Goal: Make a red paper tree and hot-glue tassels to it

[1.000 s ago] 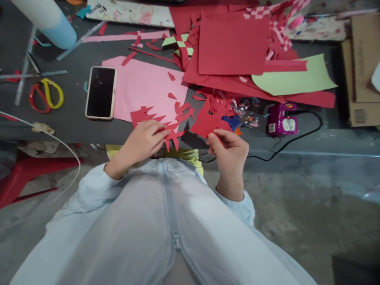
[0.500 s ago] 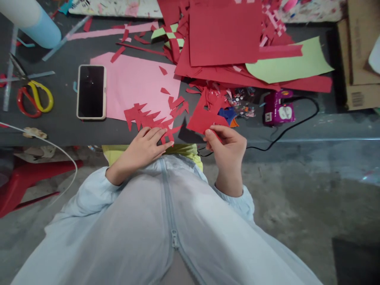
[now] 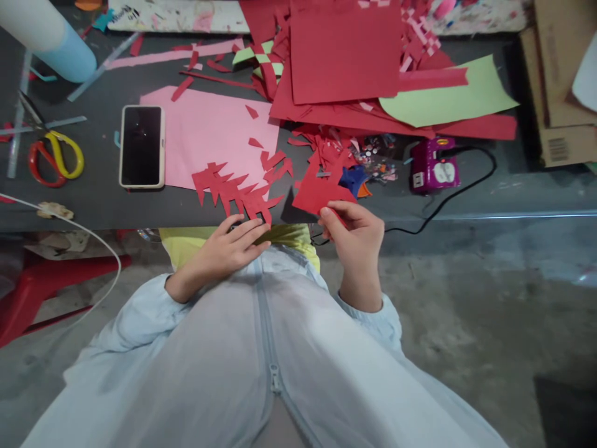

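Observation:
My right hand [image 3: 358,239] pinches the lower corner of a piece of red paper [image 3: 313,191] between thumb and fingers, and the paper is raised at the table's front edge. My left hand [image 3: 236,244] is open, its fingers stretched out at that edge, just below a jagged, zigzag-cut red paper strip [image 3: 233,190]. This strip lies partly over a sheet of pink paper [image 3: 209,130]. Small red paper scraps [image 3: 280,163] lie between the strip and the held piece. Behind the held paper are a blue cutout [image 3: 353,179] and small shiny bits [image 3: 380,163].
Scissors [image 3: 56,152] with red and yellow handles and a phone [image 3: 142,146] lie at left. Red paper sheets [image 3: 345,56] and a green sheet [image 3: 459,87] are piled at the back. A purple box [image 3: 433,167] with a black cable and cardboard [image 3: 559,68] stand at right.
My left hand has drawn back toward my body, and its fingertips have come off the jagged red strip. My right hand keeps its pinch on the red paper. The view has shifted slightly.

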Action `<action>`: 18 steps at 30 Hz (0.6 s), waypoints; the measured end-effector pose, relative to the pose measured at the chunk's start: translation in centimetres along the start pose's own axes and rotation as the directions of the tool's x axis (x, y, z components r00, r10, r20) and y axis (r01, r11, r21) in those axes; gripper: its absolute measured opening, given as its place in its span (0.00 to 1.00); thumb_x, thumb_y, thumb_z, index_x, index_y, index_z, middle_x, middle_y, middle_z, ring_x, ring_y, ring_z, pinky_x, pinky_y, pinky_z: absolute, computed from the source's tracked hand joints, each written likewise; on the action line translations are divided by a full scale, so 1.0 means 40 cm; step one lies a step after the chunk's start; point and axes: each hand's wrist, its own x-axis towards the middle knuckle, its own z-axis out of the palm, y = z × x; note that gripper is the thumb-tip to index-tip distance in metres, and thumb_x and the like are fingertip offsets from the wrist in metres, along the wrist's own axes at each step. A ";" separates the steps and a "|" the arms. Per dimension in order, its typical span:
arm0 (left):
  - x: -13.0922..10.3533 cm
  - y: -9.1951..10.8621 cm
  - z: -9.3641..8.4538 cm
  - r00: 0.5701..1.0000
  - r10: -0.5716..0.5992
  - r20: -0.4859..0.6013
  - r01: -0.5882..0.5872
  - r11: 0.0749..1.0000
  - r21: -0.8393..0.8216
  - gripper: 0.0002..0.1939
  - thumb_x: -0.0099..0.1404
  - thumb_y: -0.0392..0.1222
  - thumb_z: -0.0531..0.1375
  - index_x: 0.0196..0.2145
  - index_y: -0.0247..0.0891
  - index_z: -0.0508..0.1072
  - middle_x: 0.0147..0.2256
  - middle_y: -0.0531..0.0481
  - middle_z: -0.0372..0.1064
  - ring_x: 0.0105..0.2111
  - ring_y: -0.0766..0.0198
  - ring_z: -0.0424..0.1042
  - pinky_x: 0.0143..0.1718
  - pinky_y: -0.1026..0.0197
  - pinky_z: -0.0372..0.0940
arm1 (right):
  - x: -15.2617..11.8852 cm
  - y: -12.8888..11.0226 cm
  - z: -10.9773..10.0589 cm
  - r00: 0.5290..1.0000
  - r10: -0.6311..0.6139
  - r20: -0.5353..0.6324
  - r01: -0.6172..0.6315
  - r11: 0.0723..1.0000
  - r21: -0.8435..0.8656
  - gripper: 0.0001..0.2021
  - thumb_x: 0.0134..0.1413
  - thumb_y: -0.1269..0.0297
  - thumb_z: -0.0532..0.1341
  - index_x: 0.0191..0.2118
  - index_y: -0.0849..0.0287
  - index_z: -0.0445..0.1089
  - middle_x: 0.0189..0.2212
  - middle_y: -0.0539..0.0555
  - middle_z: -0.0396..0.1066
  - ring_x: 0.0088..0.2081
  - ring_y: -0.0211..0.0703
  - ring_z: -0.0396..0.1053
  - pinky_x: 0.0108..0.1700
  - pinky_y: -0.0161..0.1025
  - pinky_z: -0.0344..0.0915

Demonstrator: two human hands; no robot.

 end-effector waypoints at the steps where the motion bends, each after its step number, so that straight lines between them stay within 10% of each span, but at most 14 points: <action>1: 0.000 -0.001 -0.003 0.999 -0.011 -0.034 0.010 1.000 -0.017 0.12 0.71 0.33 0.56 0.48 0.42 0.74 0.54 0.46 0.75 0.55 0.60 0.72 0.60 0.50 0.62 | 0.000 0.001 -0.001 1.000 0.002 0.004 -0.002 1.000 0.002 0.12 0.44 0.56 0.70 0.32 0.58 0.75 0.21 0.48 0.72 0.18 0.35 0.67 0.17 0.33 0.65; 9: -0.030 -0.062 -0.015 0.971 -0.236 -0.042 0.237 0.971 0.041 0.11 0.68 0.37 0.57 0.46 0.40 0.76 0.45 0.43 0.77 0.49 0.54 0.72 0.51 0.49 0.65 | 0.007 0.006 0.009 0.998 0.027 0.051 -0.027 1.000 0.005 0.14 0.44 0.54 0.70 0.33 0.58 0.76 0.22 0.50 0.74 0.20 0.38 0.70 0.18 0.34 0.66; 18: 0.013 -0.037 0.036 0.984 -0.167 -0.067 0.172 0.982 0.082 0.09 0.70 0.35 0.55 0.36 0.39 0.76 0.35 0.46 0.76 0.39 0.60 0.71 0.43 0.55 0.65 | 0.014 0.024 0.033 0.980 0.109 0.166 -0.107 0.994 -0.021 0.19 0.44 0.51 0.68 0.37 0.61 0.78 0.23 0.53 0.76 0.19 0.38 0.70 0.22 0.37 0.69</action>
